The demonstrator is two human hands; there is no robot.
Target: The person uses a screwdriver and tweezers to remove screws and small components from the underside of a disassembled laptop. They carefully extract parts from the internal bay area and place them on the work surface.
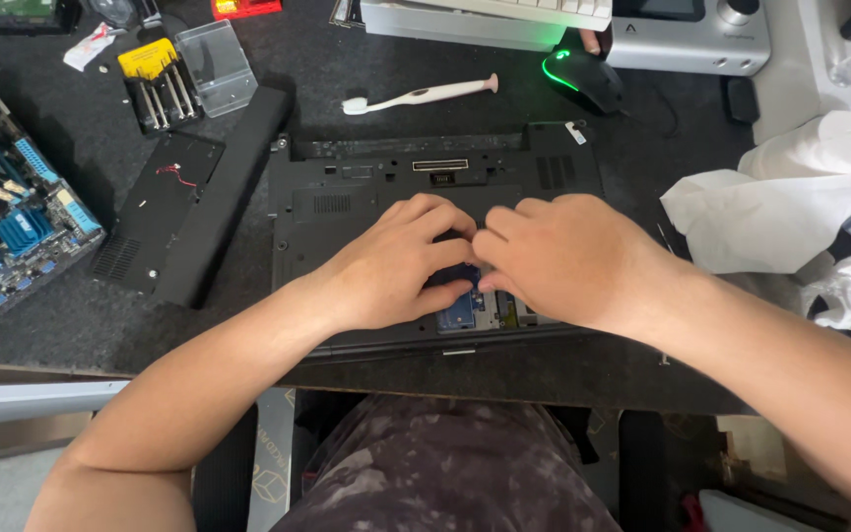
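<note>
Dark desk [100, 315]: laptop [366, 187] upside-down, lengthwise left-right.

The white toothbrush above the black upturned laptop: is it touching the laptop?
Apart. The head view shows bare dark mat between the white toothbrush and the black upturned laptop.

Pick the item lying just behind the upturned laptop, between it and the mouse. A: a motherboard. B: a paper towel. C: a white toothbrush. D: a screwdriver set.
C: the white toothbrush lies on the mat just past the laptop, left of the mouse.
</note>
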